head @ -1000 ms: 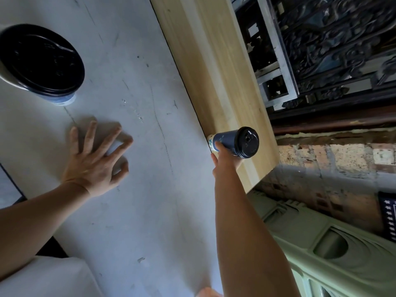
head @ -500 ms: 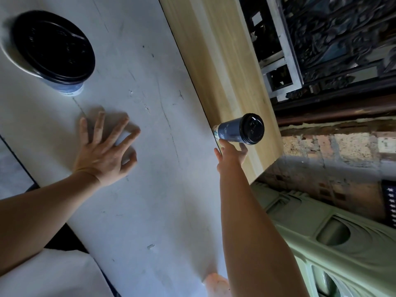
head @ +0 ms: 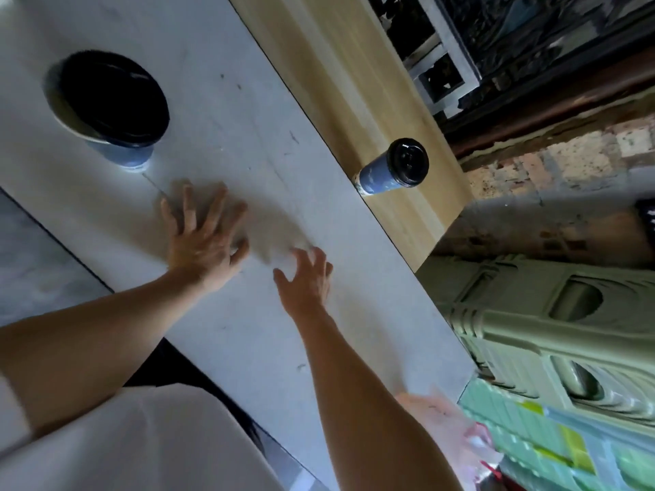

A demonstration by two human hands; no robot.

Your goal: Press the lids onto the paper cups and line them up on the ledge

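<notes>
A blue paper cup [head: 377,178] with a black lid stands alone on the pale wooden ledge [head: 340,69], close to the ledge's near end. A second blue cup [head: 122,155] with a black lid on top stands on the white table [head: 230,111] at the upper left. My left hand [head: 203,242] lies flat on the table with its fingers spread. My right hand [head: 306,278] hovers over the table beside it, fingers apart and holding nothing, well short of the ledge cup.
Beyond the ledge is a brick wall [head: 553,168] and dark ironwork [head: 531,40]. Green moulded plastic crates [head: 553,313] stand below the table's right edge. A blurred pinkish thing [head: 439,416] lies at the table's near corner.
My right hand has let go of the lidded cup on the ledge and pulled back over the table. The cup stays standing there. My left hand has not left the table.
</notes>
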